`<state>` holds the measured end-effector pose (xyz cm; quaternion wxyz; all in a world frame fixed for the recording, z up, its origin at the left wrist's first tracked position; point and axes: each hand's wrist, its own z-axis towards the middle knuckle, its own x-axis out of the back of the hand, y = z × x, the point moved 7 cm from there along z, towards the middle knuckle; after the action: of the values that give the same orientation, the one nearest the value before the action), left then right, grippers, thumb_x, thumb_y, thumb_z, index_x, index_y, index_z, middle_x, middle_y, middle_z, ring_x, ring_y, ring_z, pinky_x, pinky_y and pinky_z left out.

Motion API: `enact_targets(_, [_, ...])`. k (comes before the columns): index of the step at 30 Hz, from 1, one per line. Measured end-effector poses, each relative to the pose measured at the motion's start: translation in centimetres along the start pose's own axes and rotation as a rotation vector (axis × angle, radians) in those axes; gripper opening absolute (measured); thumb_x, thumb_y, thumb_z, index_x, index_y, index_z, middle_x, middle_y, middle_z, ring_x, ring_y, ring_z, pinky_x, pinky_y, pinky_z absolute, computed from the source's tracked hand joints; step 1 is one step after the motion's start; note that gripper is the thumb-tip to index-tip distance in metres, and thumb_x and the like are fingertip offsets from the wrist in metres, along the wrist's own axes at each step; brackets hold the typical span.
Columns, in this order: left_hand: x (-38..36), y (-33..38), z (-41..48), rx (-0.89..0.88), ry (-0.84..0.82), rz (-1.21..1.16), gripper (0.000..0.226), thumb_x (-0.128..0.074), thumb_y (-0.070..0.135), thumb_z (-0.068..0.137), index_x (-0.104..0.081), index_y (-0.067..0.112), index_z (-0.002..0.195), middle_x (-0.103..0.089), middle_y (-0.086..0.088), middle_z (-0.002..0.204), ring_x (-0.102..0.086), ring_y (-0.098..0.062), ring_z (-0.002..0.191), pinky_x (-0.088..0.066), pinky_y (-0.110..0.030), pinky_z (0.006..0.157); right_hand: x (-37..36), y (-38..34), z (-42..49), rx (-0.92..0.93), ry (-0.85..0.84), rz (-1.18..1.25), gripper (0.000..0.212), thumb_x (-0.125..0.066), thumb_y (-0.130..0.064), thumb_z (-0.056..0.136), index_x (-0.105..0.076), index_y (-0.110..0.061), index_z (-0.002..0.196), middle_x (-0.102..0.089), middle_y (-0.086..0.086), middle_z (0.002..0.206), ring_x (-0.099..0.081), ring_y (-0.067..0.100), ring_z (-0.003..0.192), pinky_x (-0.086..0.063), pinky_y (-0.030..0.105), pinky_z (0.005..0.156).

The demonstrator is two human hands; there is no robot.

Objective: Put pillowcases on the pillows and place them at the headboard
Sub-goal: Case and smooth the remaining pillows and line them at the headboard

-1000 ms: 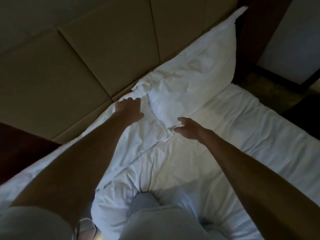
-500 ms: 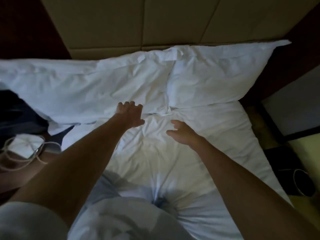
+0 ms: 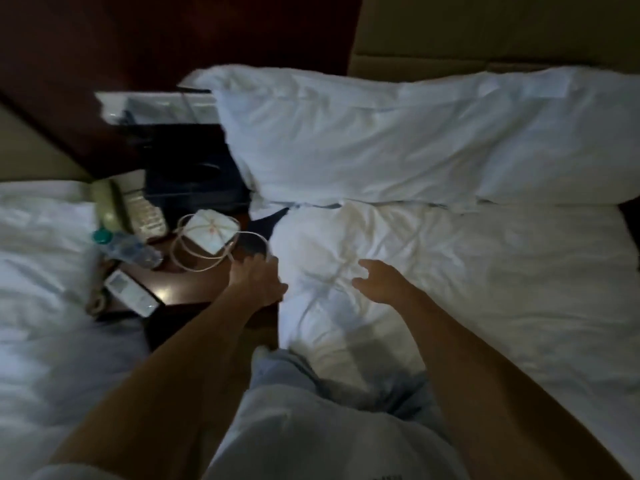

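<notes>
Two white, cased pillows are lying side by side along the padded beige headboard point(image 3: 485, 26) at the top of the bed: the left white pillow point(image 3: 346, 140) and the right white pillow point(image 3: 561, 147), their inner ends overlapping. Below them the rumpled white bed sheet point(image 3: 485, 289) is covering the mattress.

The left hand point(image 3: 258, 280) is hovering at the left edge of the bed, over the dark wooden bedside worktop point(image 3: 173, 292), its fingers point(image 3: 273, 263) curled loosely and gripping nothing that can be made out. The right hand point(image 3: 381, 282) is hanging just above the creased sheet, its fingers point(image 3: 367, 266) spread open and empty.

On the worktop a coiled white cable point(image 3: 194, 258) is lying around a white square charger point(image 3: 211, 230), with a pale telephone point(image 3: 128, 209), a clear plastic water bottle point(image 3: 124, 245) and a white remote control point(image 3: 133, 297) nearby. A second white-covered bed point(image 3: 41, 271) is standing to the left.
</notes>
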<state>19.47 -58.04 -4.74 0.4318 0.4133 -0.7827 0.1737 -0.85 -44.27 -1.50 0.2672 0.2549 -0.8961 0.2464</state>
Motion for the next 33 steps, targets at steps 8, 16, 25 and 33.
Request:
enact_targets(8, [-4.3,-10.6,-7.8,0.186,-0.066,-0.166,0.057,-0.054,0.055,0.087,-0.048,0.019,0.131,-0.050,-0.013,0.134,-0.049,-0.034,0.123,-0.040,-0.045,0.098,-6.9,-7.9,-2.8,0.082,-0.100,-0.240,0.062,-0.048,-0.043,0.099,-0.029,-0.020,0.153,-0.028,0.005,0.160,-0.030,0.025,0.144,-0.025,0.039,0.118])
enact_targets(16, [-5.0,-18.9,-15.5,0.345,0.057,-0.293,0.051,-0.054,0.054,0.086,-0.052,0.020,0.125,-0.055,-0.012,0.127,-0.054,-0.035,0.116,-0.041,-0.046,0.095,-11.1,-18.2,-4.1,0.269,-0.152,-0.405,0.059,-0.051,-0.037,0.096,-0.037,-0.019,0.150,-0.038,0.008,0.155,-0.040,0.029,0.138,-0.034,0.041,0.113])
enact_targets(25, [-14.0,-28.3,-24.1,0.650,0.015,-0.516,0.046,-0.051,0.051,0.090,-0.052,0.022,0.124,-0.058,-0.010,0.122,-0.059,-0.031,0.109,-0.047,-0.044,0.088,-21.4,-29.8,-4.6,0.471,-0.352,-0.639,0.052,-0.050,-0.033,0.097,-0.041,-0.020,0.147,-0.043,0.008,0.150,-0.044,0.028,0.134,-0.038,0.040,0.110])
enact_targets(33, [-20.0,-35.8,-31.0,0.884,0.014,-0.707,0.050,-0.044,0.055,0.089,-0.051,0.028,0.129,-0.059,-0.006,0.130,-0.057,-0.029,0.118,-0.044,-0.044,0.098,-27.5,-41.2,-5.8,0.684,-0.416,-1.018,0.052,-0.051,-0.036,0.094,-0.047,-0.021,0.144,-0.052,0.008,0.144,-0.050,0.029,0.129,-0.042,0.035,0.104])
